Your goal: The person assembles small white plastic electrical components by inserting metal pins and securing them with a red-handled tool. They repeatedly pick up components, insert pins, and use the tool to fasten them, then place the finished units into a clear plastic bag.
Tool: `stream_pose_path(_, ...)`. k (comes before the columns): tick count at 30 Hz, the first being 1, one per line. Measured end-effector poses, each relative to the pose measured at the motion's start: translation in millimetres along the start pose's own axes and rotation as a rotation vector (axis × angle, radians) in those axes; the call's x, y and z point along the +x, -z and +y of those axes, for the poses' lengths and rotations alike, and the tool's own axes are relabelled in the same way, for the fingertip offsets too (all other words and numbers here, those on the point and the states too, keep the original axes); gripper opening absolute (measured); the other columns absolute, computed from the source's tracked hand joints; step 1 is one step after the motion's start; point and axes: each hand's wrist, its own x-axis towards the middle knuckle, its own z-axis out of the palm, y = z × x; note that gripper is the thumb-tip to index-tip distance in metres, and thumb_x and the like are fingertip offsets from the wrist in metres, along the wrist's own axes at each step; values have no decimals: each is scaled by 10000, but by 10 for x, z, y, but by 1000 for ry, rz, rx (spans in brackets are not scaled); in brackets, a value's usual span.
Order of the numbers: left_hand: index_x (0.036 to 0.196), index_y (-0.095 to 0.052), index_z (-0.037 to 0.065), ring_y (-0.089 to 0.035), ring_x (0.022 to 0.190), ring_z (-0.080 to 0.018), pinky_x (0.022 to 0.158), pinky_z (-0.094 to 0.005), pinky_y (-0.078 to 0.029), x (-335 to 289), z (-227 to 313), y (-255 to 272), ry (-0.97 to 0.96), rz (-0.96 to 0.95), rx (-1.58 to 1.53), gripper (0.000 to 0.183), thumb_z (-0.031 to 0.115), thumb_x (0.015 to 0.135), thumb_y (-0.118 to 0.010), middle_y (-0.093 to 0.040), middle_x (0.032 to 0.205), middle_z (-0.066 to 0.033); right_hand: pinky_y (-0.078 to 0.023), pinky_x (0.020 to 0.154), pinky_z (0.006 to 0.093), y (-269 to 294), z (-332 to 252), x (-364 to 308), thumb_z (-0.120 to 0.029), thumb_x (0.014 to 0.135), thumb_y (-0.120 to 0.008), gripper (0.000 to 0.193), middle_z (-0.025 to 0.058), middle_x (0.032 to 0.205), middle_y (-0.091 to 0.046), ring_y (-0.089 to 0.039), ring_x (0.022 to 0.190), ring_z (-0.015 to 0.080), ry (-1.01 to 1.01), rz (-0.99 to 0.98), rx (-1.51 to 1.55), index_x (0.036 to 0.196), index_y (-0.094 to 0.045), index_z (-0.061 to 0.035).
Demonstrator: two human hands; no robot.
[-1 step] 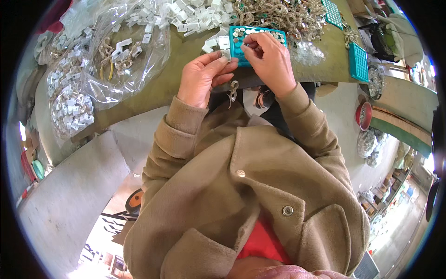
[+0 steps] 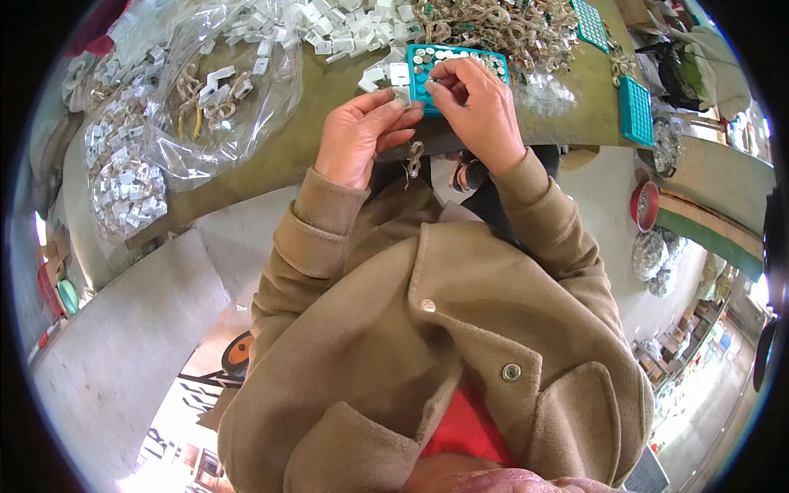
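My left hand [image 2: 359,135] is closed over the near edge of the table, its thumb and fingertips pinching a small white plastic housing [image 2: 403,94]. A looped, clear-sheathed cable [image 2: 414,160] hangs just below its fingers; whether it joins the housing cannot be made out. Right beside it lies a teal tray [image 2: 417,92] whose holes hold several round white pieces. My right hand [image 2: 481,111] reaches over this tray with thumb and forefinger pressed together. Whatever sits between those fingertips is too small to name. Part of the tray is hidden beneath the right hand.
White housings [image 2: 341,29] are heaped behind the tray, next to a pile of coiled clear cables [image 2: 501,29]. A clear plastic bag [image 2: 275,107] spreads over the table's left. Another teal tray [image 2: 636,111] lies at the right edge. A red bowl [image 2: 645,205] stands lower, beyond the table.
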Motion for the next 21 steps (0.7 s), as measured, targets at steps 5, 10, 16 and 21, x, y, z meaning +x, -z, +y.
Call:
stream_pose_path(5,1219,-621,-22,-702,908,-152,734,-230,-569,-29,-7,-91,-3,-31,64,314,108,934,-644,-703,1067,-94,-501,626,351,-37,-103,-60,-82,827,-685,148,87,813,-591,-614,720,274,128,1,65,947,-611,-40)
stream_pose_path(10,1230,-622,-24,-674,858,-117,747,-231,-578,-63,-45,-96,-54,6,115,327,68,918,-655,-695,1049,-80,-492,616,372,-27,-62,-86,-64,831,-675,103,98,811,-587,-606,723,300,181,-28,85,922,-626,-58)
stream_pose_path(16,1219,-632,-29,-674,866,-118,746,-235,-580,-51,-91,-61,-68,23,94,328,46,902,-669,-693,1036,-76,-497,622,383,-69,-40,-181,-40,837,-653,58,107,792,-598,-614,730,315,265,34,40,891,-638,-53)
stream_pose_path(21,1245,-612,-10,-676,871,-119,762,-237,-590,-9,-90,-42,4,97,-14,336,59,919,-657,-689,1042,-75,-515,639,369,-130,0,-151,-74,835,-672,145,113,840,-630,-637,744,299,121,22,105,964,-613,-46)
